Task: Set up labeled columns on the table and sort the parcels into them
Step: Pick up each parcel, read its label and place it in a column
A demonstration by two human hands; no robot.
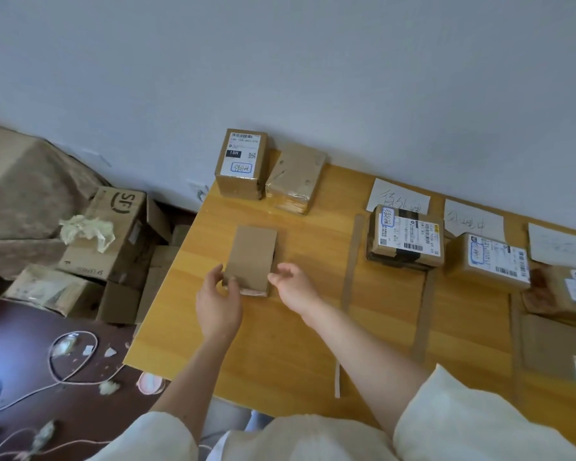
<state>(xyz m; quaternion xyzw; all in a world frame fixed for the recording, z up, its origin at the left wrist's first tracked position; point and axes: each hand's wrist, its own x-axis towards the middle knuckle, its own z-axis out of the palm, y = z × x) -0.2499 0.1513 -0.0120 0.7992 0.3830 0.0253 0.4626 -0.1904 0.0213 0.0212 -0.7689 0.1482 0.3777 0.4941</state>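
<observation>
A plain brown parcel (253, 254) lies flat on the wooden table (280, 354), left of the columns. My left hand (218, 301) grips its near left corner, thumb on top. My right hand (293, 284) hovers at the near right corner, fingers loosely curled, with a fingertip at the edge. Brown tape strips (351, 261) (424, 311) (516, 327) mark the columns. Handwritten paper labels (398, 197) (473, 217) (561, 244) head them. Labelled parcels (408, 241) (489, 261) (562, 291) sit below the papers.
Two more parcels stand at the table's back left by the wall: one with a shipping label (240, 164), one taped (295, 178). Cardboard boxes, including an SF box (113, 234), pile up on the floor at the left. Cables (64, 361) and a tape roll (150, 382) lie there.
</observation>
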